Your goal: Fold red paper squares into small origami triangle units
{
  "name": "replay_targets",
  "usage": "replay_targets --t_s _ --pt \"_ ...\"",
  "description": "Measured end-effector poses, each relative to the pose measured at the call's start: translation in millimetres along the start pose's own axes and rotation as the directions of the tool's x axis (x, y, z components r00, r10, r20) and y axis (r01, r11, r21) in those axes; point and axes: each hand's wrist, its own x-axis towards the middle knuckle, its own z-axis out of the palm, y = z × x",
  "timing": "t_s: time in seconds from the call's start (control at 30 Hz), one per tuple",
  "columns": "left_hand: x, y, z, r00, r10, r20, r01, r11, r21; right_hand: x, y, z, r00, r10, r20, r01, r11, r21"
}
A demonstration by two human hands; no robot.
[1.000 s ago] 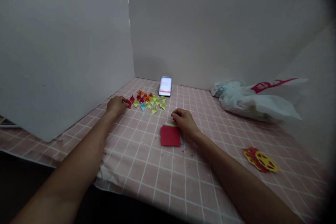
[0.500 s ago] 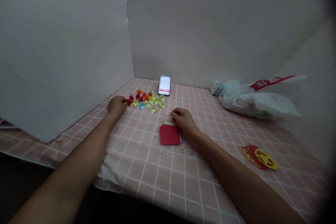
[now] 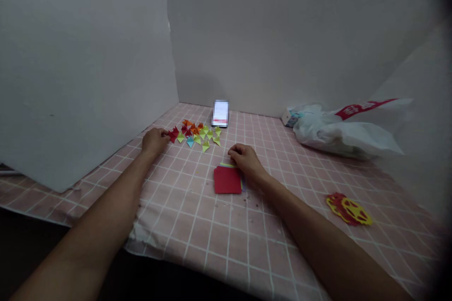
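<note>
Head view. The red paper square (image 3: 228, 180) — topmost of a small stack of coloured sheets (image 3: 230, 166) whose yellow and purple edges showed behind and to its right — lay flat on the pink checked tablecloth (image 3: 219, 240) and served as the landmark. The right hand (image 3: 245, 161) rested knuckles-up at the far right corner of the square, its fingers (image 3: 234, 154) curled down onto the far edge of the stack; whether they pinched a sheet could not be told. The left hand (image 3: 154, 140) lay well to the left of the square and farther from the camera, its fingers bent and its fingertips touching a red folded piece (image 3: 173, 135) at the left end of a cluster of small folded paper pieces (image 3: 199, 133) — red, orange, yellow-green and one blue; a true pinch on that piece could not be made out. The cluster sat beyond the square, and behind it a phone (image 3: 221, 113) with a lit, blurred screen stood near the grey backdrop boards (image 3: 282, 33). Far to the right of the square and beyond it lay a white plastic bag (image 3: 339, 129) with red lettering; to the right and nearer the camera lay a red-and-yellow paper cutting (image 3: 348, 209).
</note>
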Motion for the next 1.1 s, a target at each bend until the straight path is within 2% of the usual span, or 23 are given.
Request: replay_targets --t_s 0.17,0.3,0.4,0.47,0.5,0.53,0.6,0.63,0.67,0.7,0.73,0.8,0.93,1.1 --pt "-2 1 -3.0 0.999 0.007 -0.034 -0.009 0.999 -0.037 -1 -1 -1 1.0 0.007 0.013 -0.008 1.0 0.017" --pt "-8 13 -11.5 0.988 0.032 -0.148 -0.044 0.996 -0.08 -1 -2 -2 0.999 0.026 0.041 -0.028 0.999 0.041" --pt "-22 36 -18.4 0.966 0.139 -0.219 -0.17 0.977 -0.126 1 -2 -2 0.996 0.054 0.068 -0.06 0.995 0.083" --pt "-37 58 -20.1 0.944 0.274 -0.184 -0.306 0.936 -0.173 2 -1 -2 0.994 0.074 0.079 -0.083 0.99 0.118" --pt "-47 69 -19.6 0.915 0.381 -0.13 -0.401 0.891 -0.212 2 -1 -2 0.993 0.081 0.084 -0.092 0.987 0.135" --pt "-58 80 -18.5 0.836 0.547 -0.041 -0.532 0.791 -0.302 2 0 -3 0.993 0.084 0.086 -0.096 0.984 0.149" --pt "-79 98 -14.7 0.617 0.776 0.13 -0.654 0.598 -0.464 2 0 -3 0.993 0.08 0.087 -0.094 0.98 0.174" --pt "-89 105 -12.6 0.513 0.832 0.21 -0.672 0.542 -0.504 1 1 -3 0.993 0.075 0.085 -0.09 0.979 0.183" --pt "-98 110 -10.9 0.438 0.856 0.274 -0.686 0.515 -0.513 1 2 -3 0.994 0.07 0.084 -0.085 0.978 0.189" --pt "-105 114 -9.6 0.402 0.858 0.319 -0.693 0.513 -0.507 1 2 -3 0.994 0.066 0.083 -0.081 0.978 0.193" --pt "-110 115 -8.9 0.376 0.858 0.351 -0.699 0.511 -0.501 1 3 -3 0.995 0.062 0.084 -0.077 0.978 0.192" --pt "-115 116 -8.9 0.358 0.853 0.38 -0.709 0.513 -0.484 2 3 -4 0.994 0.059 0.089 -0.074 0.981 0.179" --pt "-113 113 -10.3 0.387 0.844 0.371 -0.711 0.529 -0.463 6 -2 -7 0.99 0.065 0.122 -0.08 0.989 0.12" --pt "-115 112 -11.5 0.369 0.854 0.367 -0.739 0.509 -0.441 -6 -19 -20 0.98 0.042 0.196 -0.041 0.999 -0.007"
